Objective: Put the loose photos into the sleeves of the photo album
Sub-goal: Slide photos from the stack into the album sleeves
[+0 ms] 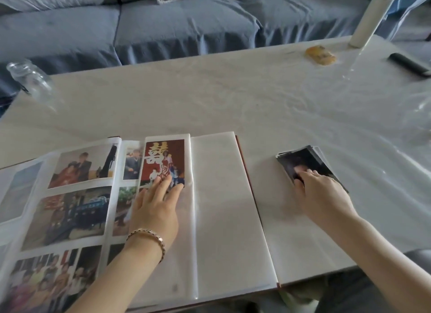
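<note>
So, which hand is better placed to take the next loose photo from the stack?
The right hand: its fingers rest on the stack of loose photos, to the right of the album. The left hand lies flat on the red photo, across the album.

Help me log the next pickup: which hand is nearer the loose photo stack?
Right. The right hand touches the loose photo stack; the left hand rests on the red photo in the album.

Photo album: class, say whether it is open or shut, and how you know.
Open. The photo album lies spread on the table, pages of photos showing left, an empty page right.
</note>
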Action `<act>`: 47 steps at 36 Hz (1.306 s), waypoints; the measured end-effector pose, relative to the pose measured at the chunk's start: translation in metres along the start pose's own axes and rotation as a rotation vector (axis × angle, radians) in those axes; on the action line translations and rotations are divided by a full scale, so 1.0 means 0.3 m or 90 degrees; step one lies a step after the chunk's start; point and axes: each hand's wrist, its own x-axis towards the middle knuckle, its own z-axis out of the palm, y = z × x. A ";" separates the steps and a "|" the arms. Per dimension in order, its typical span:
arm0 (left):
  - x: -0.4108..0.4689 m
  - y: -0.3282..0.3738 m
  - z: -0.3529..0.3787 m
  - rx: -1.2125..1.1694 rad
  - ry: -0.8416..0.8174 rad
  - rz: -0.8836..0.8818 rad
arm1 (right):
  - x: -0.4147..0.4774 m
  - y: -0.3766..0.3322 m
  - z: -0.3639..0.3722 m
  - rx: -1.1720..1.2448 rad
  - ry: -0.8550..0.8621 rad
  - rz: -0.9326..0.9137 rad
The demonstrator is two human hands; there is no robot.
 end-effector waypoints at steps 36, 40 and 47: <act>-0.044 -0.005 -0.100 -0.580 0.038 0.024 | -0.150 -0.276 -0.062 0.583 -0.217 -0.155; -0.051 -0.020 -0.082 -0.545 0.088 0.022 | -0.156 -0.272 -0.058 0.566 -0.161 -0.118; -0.076 -0.081 0.015 -0.110 -0.006 0.082 | -0.165 -0.235 -0.036 0.546 0.005 -0.065</act>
